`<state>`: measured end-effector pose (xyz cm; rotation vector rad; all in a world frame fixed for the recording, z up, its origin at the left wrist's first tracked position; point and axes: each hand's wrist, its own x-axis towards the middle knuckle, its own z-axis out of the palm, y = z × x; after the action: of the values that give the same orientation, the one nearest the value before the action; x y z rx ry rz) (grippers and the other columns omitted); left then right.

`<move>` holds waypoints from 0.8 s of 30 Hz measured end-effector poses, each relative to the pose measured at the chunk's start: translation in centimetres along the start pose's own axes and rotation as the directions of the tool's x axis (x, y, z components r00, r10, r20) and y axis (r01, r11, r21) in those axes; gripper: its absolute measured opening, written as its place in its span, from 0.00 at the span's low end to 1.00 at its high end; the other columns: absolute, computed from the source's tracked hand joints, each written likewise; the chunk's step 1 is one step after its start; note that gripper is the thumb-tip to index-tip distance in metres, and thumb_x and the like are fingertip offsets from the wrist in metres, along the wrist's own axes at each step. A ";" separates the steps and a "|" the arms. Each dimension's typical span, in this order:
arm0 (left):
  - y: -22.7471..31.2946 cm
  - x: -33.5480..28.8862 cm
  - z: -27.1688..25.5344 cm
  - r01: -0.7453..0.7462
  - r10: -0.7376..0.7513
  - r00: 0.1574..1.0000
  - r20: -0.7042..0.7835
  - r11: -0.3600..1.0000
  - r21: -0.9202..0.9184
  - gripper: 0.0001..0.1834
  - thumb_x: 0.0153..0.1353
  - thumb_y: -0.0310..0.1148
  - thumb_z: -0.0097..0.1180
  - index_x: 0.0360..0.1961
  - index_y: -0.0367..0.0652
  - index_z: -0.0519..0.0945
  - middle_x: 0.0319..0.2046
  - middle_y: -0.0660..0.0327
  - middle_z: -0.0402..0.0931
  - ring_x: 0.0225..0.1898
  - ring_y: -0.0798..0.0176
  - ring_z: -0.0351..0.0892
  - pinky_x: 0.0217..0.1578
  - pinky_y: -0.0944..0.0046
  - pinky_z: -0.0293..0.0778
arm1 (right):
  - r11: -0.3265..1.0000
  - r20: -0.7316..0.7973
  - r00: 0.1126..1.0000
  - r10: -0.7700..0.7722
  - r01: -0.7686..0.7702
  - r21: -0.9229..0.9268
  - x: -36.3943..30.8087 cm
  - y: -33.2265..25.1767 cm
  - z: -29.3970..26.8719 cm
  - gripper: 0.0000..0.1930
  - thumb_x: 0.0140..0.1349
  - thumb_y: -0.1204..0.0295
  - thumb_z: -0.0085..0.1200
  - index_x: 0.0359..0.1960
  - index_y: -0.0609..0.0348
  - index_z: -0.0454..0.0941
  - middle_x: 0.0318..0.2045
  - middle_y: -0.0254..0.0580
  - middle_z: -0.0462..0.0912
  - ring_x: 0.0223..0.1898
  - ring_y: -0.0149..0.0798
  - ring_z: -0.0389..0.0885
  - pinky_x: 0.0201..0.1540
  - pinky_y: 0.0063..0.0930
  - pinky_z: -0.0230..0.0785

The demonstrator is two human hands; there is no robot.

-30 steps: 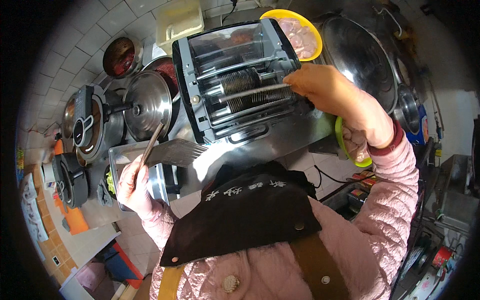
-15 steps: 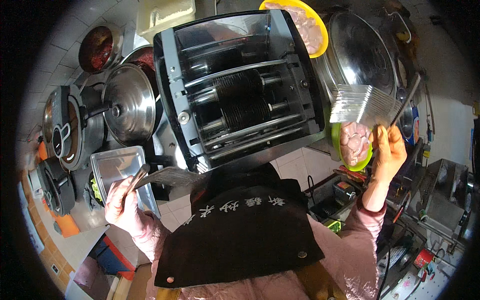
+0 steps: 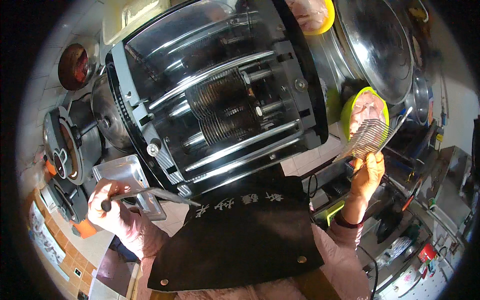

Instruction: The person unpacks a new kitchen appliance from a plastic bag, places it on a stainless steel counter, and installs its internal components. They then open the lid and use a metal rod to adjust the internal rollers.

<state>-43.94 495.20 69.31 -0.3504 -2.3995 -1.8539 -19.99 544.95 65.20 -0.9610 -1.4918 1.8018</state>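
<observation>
My left hand is closed around the end of a metal comb plate, seen almost edge-on, its far end at the dark apron. In my right hand, fingers pinch a second slatted metal comb with a long side bar. That comb overlaps, in the view, a green bowl of raw pale meat; whether they touch I cannot tell. Between my hands stands a meat slicing machine, its top uncovered. Two rows of round blades on shafts and several steel rods show inside.
Left of the machine are a steel tray, a pan lid, dark cookers and a pan of red food. A yellow bowl of meat and a large steel lid stand at the far right.
My view has shifted, so the machine looks larger. The right comb has come lower and tilted, now in front of the green bowl. The left comb has turned from its flat side to its edge.
</observation>
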 end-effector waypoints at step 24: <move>8.5 -6.0 6.4 -0.056 0.031 0.928 0.370 0.997 0.057 0.15 0.64 0.27 0.56 0.50 0.36 0.82 0.51 0.54 0.79 0.52 0.61 0.74 0.52 0.65 0.66 | 0.393 0.895 0.205 -0.397 0.919 -0.036 -8.5 -0.1 13.2 0.14 0.52 0.75 0.63 0.42 0.55 0.79 0.37 0.36 0.85 0.27 0.39 0.78 0.31 0.31 0.73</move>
<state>-35.69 502.65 74.43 -0.8070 -2.6510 -1.8190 -26.26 530.83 67.97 0.5706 -2.5611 0.9412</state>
